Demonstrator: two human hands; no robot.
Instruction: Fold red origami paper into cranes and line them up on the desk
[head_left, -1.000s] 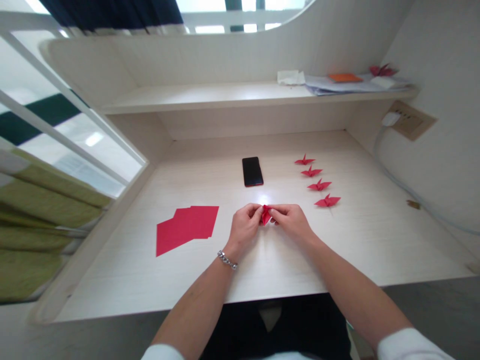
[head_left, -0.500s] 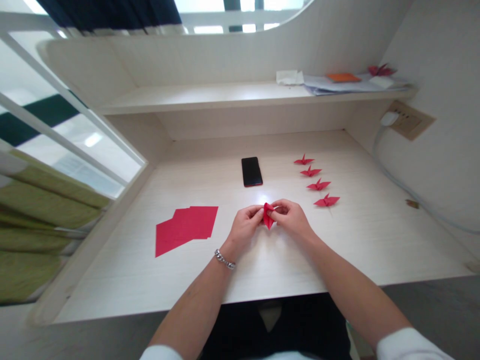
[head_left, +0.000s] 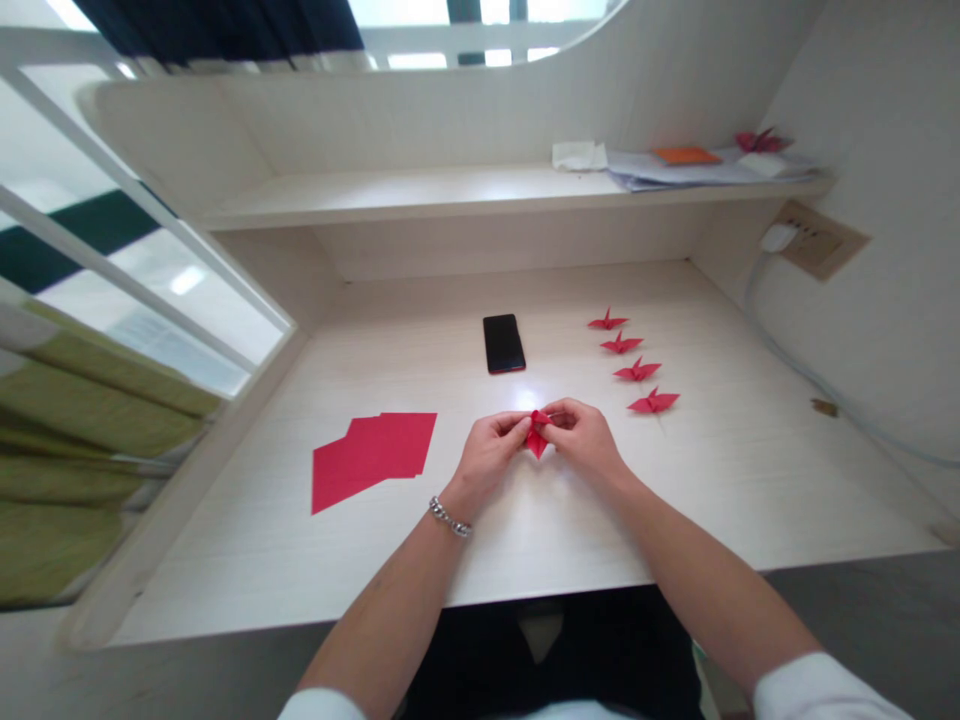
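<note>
A small folded red paper piece (head_left: 536, 436) is held just above the desk between both hands. My left hand (head_left: 491, 452) pinches its left side with closed fingers, a metal bracelet on the wrist. From the other side, my right hand (head_left: 586, 438) grips its top and right edge, fingers curled. A stack of flat red paper sheets (head_left: 373, 455) lies to the left of my hands. Several finished red paper cranes (head_left: 636, 369) stand in a diagonal row to the right, the nearest one (head_left: 654, 402) close to my right hand.
A black phone (head_left: 503, 342) lies face up beyond my hands. The shelf (head_left: 420, 190) above the desk carries papers, an orange card (head_left: 686, 155) and another red crane (head_left: 763, 140). A wall socket with a white plug and cable (head_left: 780, 240) is on the right.
The red piece was turned upright between the fingers and my right hand shifted slightly up over its top. Both hands stay in the same place.
</note>
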